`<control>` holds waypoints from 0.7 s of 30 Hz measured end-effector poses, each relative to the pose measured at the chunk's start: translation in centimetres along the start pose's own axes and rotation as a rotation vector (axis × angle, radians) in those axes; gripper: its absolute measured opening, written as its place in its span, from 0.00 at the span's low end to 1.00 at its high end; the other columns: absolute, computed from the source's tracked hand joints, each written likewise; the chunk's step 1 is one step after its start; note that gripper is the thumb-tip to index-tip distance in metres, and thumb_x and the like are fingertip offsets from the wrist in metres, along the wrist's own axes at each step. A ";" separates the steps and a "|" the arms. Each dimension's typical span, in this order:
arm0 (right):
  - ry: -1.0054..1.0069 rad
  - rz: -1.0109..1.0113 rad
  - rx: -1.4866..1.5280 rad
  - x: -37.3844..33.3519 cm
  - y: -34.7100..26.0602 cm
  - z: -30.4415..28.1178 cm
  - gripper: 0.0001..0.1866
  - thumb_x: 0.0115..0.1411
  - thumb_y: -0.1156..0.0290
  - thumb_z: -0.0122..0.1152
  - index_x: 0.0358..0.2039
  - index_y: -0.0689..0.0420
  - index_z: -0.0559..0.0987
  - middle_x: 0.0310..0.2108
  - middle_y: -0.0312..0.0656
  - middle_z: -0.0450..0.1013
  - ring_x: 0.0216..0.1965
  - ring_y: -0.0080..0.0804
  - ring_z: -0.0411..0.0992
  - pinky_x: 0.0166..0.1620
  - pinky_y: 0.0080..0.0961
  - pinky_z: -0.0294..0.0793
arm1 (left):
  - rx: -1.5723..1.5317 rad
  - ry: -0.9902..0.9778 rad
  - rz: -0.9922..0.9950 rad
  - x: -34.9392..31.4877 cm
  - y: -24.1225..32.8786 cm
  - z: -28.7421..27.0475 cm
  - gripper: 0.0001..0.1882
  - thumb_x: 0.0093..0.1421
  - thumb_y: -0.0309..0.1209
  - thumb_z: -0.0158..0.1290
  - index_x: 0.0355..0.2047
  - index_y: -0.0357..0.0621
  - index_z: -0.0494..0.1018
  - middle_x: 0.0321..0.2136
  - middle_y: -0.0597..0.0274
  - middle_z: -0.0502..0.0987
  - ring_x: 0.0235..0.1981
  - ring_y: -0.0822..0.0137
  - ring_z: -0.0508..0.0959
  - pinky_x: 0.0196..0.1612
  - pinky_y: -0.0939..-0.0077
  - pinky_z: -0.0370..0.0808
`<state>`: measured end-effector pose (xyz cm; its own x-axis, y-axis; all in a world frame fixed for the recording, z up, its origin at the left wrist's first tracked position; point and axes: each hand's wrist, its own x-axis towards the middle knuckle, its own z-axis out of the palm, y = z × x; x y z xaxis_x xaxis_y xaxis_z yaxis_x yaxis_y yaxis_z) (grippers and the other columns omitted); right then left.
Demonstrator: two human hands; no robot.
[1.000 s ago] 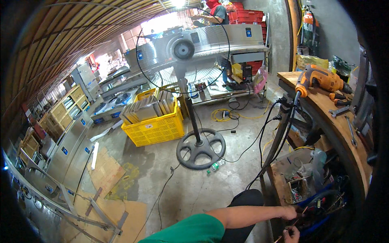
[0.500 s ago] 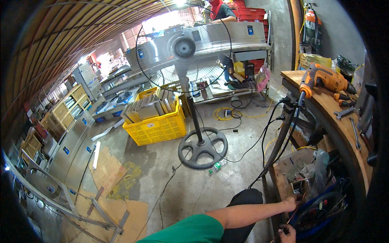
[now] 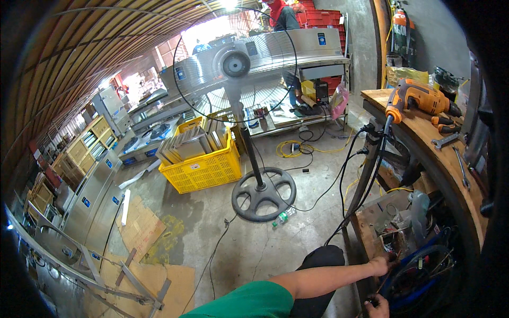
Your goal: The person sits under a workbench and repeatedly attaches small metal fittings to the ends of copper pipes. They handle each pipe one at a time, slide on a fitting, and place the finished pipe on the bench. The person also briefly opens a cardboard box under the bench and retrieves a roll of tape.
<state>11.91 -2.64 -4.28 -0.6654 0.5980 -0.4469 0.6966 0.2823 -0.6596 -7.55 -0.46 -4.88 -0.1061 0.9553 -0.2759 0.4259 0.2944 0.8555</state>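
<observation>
My left arm, in a green sleeve, stretches to the right toward the shelf under the workbench. Its hand (image 3: 379,266) is closed, the fingertips partly lost in shadow. A thin copper-coloured strand (image 3: 382,284) runs down from those fingers to my right hand (image 3: 377,307). That hand sits lower, at the bottom edge of the view, with its fingers curled around the strand's lower end. Whether the strand is wire or rod I cannot tell. Just beyond the hands lie blue and black coiled cables or hoses (image 3: 419,275), dark and hard to make out.
An orange power drill (image 3: 421,99) and wrenches (image 3: 445,141) lie on the wooden workbench (image 3: 469,204). A running pedestal fan (image 3: 263,195) stands ahead, beside a yellow crate (image 3: 201,172) of metal panels. Cords (image 3: 214,254) and a plastic bottle (image 3: 283,218) are on the floor. A person (image 3: 286,18) works beyond.
The view has shifted slightly, so the bench and fan appear a little further left. Both hands stay almost where they were, with the strand still between them.
</observation>
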 end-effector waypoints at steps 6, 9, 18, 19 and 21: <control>-0.003 0.066 -0.101 -0.3 -0.1 0.3 0.21 0.63 0.65 0.57 0.52 0.64 0.72 0.49 0.54 0.72 0.52 0.50 0.68 0.54 0.38 0.66 | 0.001 -0.002 -0.002 0.0 -0.7 0.4 0.28 0.62 0.48 0.47 0.56 0.44 0.65 0.51 0.45 0.72 0.51 0.46 0.72 0.53 0.58 0.69; -0.018 0.109 -0.165 -0.9 -1.4 0.3 0.24 0.62 0.62 0.58 0.55 0.63 0.70 0.53 0.55 0.70 0.55 0.51 0.66 0.56 0.39 0.66 | 0.005 -0.001 -0.004 0.0 -1.4 0.5 0.29 0.61 0.47 0.46 0.57 0.44 0.64 0.51 0.45 0.71 0.51 0.46 0.72 0.52 0.58 0.69; -0.042 -0.031 0.037 -0.2 0.4 1.3 0.28 0.53 0.58 0.66 0.50 0.62 0.75 0.47 0.52 0.74 0.47 0.43 0.73 0.51 0.33 0.71 | 0.246 -0.032 0.100 4.6 -6.7 3.5 0.31 0.61 0.45 0.46 0.61 0.46 0.60 0.53 0.46 0.70 0.51 0.46 0.71 0.51 0.57 0.71; -0.012 -0.081 0.039 -0.5 0.5 1.2 0.27 0.54 0.57 0.65 0.50 0.62 0.75 0.46 0.52 0.75 0.46 0.43 0.73 0.51 0.32 0.71 | 0.341 -0.045 0.126 5.7 -7.9 4.3 0.31 0.60 0.45 0.46 0.61 0.46 0.60 0.53 0.46 0.70 0.51 0.46 0.71 0.51 0.57 0.71; 0.001 -0.157 -0.033 -0.1 2.3 1.1 0.29 0.56 0.53 0.62 0.52 0.60 0.74 0.53 0.51 0.71 0.54 0.43 0.69 0.57 0.32 0.67 | 0.496 -0.066 0.161 8.3 -9.7 5.6 0.31 0.60 0.44 0.46 0.62 0.46 0.59 0.53 0.47 0.69 0.51 0.46 0.71 0.51 0.57 0.71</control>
<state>13.20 -2.90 -6.44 -0.7668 0.5450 -0.3392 0.5922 0.3967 -0.7013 -7.51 4.42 -17.95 0.0456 0.9791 -0.1982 0.8081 0.0804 0.5835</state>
